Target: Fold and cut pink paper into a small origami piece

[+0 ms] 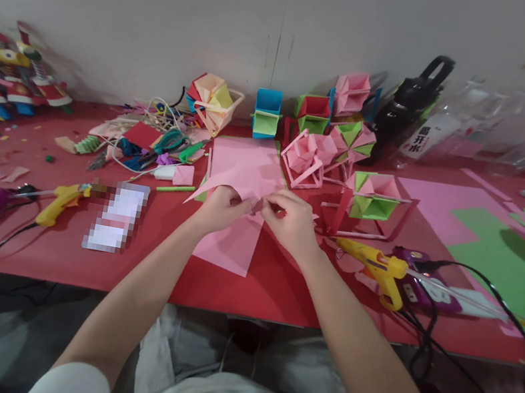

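Above the red table, a pink paper sheet (238,177) is pinched along its near edge. My left hand (224,209) is closed on it with thumb and fingers. Close beside it, my right hand (291,220) is also closed at the same edge, its fingertips almost meeting the left ones. The sheet curves up, with one corner sticking out to the left. Beneath both hands another pink sheet (227,248) lies flat on the table. Whether a small piece sits between the fingertips is too fine to make out.
Yellow glue guns lie at left (61,202) and right (376,267), with trailing cords. A phone (117,218) rests left of the hands. Folded paper models, such as a green and pink one (374,199), stand behind. A black bottle (404,113) leans by the wall; green scissors (171,140) lie among scraps.
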Demonstrator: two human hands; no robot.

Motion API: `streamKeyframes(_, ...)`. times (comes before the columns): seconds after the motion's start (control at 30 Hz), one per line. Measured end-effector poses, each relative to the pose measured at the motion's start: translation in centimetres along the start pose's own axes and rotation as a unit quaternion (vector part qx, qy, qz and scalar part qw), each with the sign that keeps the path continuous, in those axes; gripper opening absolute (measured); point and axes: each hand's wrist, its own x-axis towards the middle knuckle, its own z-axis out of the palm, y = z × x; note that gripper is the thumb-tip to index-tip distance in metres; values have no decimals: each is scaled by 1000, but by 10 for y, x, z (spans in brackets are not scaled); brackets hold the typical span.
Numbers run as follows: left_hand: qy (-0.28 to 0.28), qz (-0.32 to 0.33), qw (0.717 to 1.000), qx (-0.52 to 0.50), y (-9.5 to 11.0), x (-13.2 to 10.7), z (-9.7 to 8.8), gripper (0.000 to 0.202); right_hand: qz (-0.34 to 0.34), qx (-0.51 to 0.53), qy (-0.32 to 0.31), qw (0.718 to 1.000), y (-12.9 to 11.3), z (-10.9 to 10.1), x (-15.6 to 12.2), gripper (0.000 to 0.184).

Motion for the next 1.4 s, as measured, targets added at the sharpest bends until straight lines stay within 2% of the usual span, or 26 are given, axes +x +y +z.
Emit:
streamKeyframes(0.1, 10, 21, 998, 51, 3, 0, -1, 34, 6, 14, 0, 1000, -1, -1, 1, 15)
streamKeyframes(0.33, 32, 23, 993, 110, 9, 0, -2, 49, -1, 7, 1, 1000, 1, 1, -1, 13)
streamKeyframes(0.57, -6, -13, 997, 81, 8, -2, 1, 37, -13, -37, -11, 999, 1, 0, 0, 15)
streamKeyframes(0.7, 15, -12, 998, 63, 8, -1, 2, 36, -12, -37, -6, 999, 1, 1, 0, 15)
streamKeyframes(1.07, 2, -21, 999, 30, 5, 2, 0, 32, 26, 9, 15, 1000, 4, 0, 2, 13)
streamKeyframes(1.23, 1, -18, 1000, -17, 0, 5, -3, 27, 34, 38, 45, 998, 6, -2, 2, 10)
streamKeyframes(1.4, 29, -14, 999, 26, 2, 4, -5, 27, 98, 106, 35, 989, 1, -6, 2, 14)
